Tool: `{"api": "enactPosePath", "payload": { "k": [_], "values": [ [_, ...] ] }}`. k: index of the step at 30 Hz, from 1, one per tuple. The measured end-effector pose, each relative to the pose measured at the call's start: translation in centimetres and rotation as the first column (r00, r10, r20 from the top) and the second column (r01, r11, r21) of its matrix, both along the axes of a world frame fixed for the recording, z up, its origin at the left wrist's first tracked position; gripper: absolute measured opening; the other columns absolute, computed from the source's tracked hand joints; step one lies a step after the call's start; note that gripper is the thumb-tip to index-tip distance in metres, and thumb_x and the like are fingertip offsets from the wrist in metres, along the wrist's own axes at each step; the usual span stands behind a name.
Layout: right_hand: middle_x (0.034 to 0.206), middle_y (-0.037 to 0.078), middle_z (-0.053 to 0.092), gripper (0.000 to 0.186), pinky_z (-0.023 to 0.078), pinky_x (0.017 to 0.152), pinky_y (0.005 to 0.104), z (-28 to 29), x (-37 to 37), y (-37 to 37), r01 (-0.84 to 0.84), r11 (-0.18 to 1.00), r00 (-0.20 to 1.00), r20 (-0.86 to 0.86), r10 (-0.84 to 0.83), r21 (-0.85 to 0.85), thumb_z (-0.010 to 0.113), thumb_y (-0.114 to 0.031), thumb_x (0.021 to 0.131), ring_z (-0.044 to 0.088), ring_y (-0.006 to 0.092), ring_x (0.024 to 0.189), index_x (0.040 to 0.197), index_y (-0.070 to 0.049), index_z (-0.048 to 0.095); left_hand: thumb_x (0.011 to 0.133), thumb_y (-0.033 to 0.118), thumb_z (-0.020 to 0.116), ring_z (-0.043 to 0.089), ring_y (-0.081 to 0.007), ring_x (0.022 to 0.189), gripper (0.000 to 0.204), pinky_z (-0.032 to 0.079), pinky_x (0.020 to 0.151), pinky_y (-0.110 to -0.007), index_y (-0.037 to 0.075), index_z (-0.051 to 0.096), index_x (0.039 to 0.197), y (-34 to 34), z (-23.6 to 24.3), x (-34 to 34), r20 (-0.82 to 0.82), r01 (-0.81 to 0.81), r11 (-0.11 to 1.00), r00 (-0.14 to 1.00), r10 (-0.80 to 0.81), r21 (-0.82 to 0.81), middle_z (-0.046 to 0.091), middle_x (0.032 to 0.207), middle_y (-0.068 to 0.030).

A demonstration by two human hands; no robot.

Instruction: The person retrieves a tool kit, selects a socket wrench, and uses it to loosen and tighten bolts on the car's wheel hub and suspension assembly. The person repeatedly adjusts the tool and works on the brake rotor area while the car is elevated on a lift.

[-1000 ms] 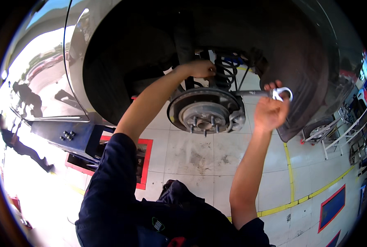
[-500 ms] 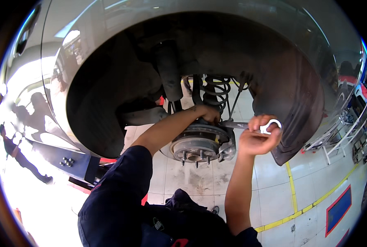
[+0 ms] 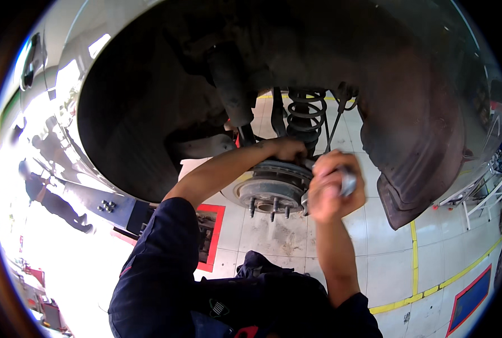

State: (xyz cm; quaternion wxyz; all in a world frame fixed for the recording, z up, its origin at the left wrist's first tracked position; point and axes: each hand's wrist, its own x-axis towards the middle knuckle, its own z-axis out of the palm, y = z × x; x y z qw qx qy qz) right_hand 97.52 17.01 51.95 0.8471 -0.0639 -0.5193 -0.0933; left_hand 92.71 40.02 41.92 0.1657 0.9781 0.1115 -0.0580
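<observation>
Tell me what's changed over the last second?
The right hand swung leftward, closer to the brake disc, bringing the ring-ended tool with it; its grip was kept. The left hand is still near the disc's top edge, and the nuts still sit on the blue surface.

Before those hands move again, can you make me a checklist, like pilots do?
1. Right hand gripping the shiny silver metal tool: ok, its fingers are curled around it.
2. Tool's far end properly seated: cannot tell, the hand covers it and the view is blurred.
3. Left hand clear of the round grey metal brake disc: cannot tell, its fingers are partly hidden above the disc.
4. Bare metal wheel studs uncovered: ok, no wheel sits on them.
5. Small round metal nuts kept together: ok, clustered on the blue-grey platform.
6. Other person in dark clothes away from the hands: ok, off to the left.
</observation>
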Motion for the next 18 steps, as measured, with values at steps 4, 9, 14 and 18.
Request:
{"api": "enactPosePath", "payload": {
  "k": [4, 9, 14, 18],
  "values": [
    [0.068, 0.015, 0.050, 0.024, 0.024, 0.039, 0.0241, 2.7, 5.4, 1.3, -0.236, 0.959, 0.906, -0.392, 0.160, -0.157, 0.051, -0.021, 0.078, 0.037, 0.0135, 0.046, 0.063, -0.005, 0.042, 0.077, 0.019, 0.064, 0.060, -0.0256, 0.088, 0.028, 0.045, 0.078, -0.037, 0.006, 0.062, 0.101, -0.7, 0.1, 0.0, 0.005, -0.048, 0.997, 0.999, 0.048, -0.061, 0.065, 0.092, -0.0139],
    [0.067, 0.009, 0.056, 0.014, 0.025, 0.038, 0.0208, 6.1, 7.5, 6.3, -0.422, 0.888, 0.812, -0.513, 0.279, -0.185, 0.057, -0.013, 0.075, 0.043, 0.0089, 0.047, 0.074, 0.000, 0.053, 0.083, 0.020, 0.059, 0.059, -0.0236, 0.088, 0.030, 0.044, 0.078, -0.036, 0.004, 0.058, 0.108, 1.6, -0.1, 0.3, 0.049, -0.058, 0.978, 0.996, 0.070, -0.203, 0.063, 0.097, -0.0154],
    [0.067, 0.000, 0.056, 0.010, 0.030, 0.043, 0.0202, 9.0, 7.9, 13.4, -0.451, 0.768, 0.841, -0.505, 0.195, -0.455, 0.062, -0.016, 0.076, 0.047, 0.0052, 0.053, 0.079, -0.008, 0.057, 0.079, 0.013, 0.051, 0.059, -0.0284, 0.091, 0.032, 0.045, 0.077, -0.039, 0.004, 0.058, 0.109, 2.6, 0.1, 1.1, -0.192, -0.080, 0.990, 0.980, 0.057, -0.114, 0.062, 0.100, -0.0174],
    [0.067, -0.003, 0.055, 0.009, 0.032, 0.044, 0.0209, 10.0, 7.3, 16.7, -0.428, 0.700, 0.869, -0.474, 0.144, -0.572, 0.062, -0.017, 0.076, 0.048, 0.0051, 0.054, 0.079, -0.012, 0.056, 0.070, 0.007, 0.047, 0.059, -0.0311, 0.091, 0.040, 0.046, 0.077, -0.040, 0.003, 0.059, 0.108, 2.3, 0.7, 1.1, -0.246, -0.136, 0.991, 0.960, 0.129, -0.010, 0.061, 0.102, -0.0201]
  ]
}}
